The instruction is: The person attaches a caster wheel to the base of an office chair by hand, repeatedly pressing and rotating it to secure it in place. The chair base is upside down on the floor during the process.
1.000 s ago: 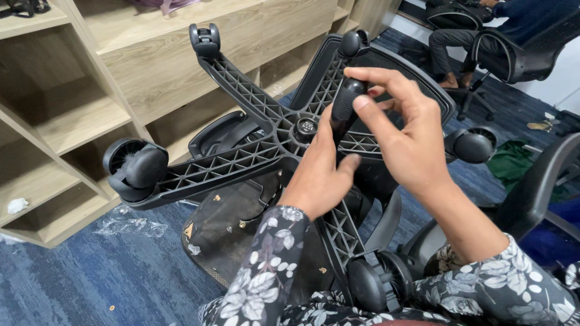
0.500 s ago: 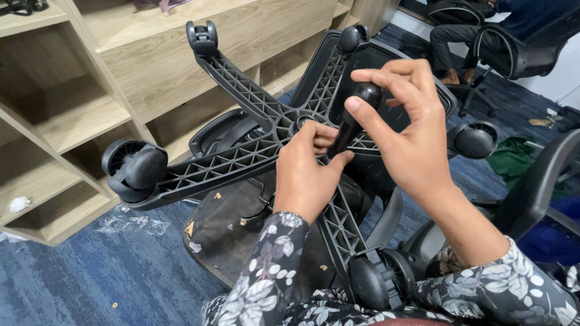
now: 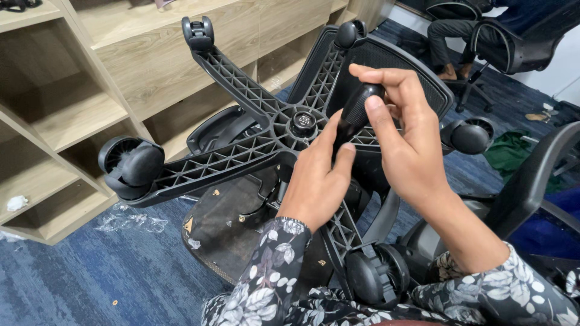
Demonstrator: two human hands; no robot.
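Step in hand, as judged: work with a handle (image 3: 357, 108) at the hub (image 3: 303, 122) of an upturned chair base (image 3: 241, 154).

Location of handle: just off the hub at 3 o'clock, tilted, top end toward 1 o'clock, lower end hidden behind the left hand (image 3: 317, 181).

Right hand (image 3: 414, 151): grip closed on the handle's top, thumb on the near side, fingers curled over the far side.

Left hand: fingertips against the lower handle, thumb beside it; cannot tell whether this grip is closed round the handle or only pressed on it.

Casters (image 3: 134, 164) fitted at all five arm ends: 9, 11, 12, 3 and 6 o'clock from the hub. Seat underneath, on blue carpet (image 3: 90, 284); shelf (image 3: 72, 115) at 10 o'clock.

Next move, as judged: calls for a firm hold at the handle's top, a steady guide low down, and fingers kept clear of the ribbed arms.
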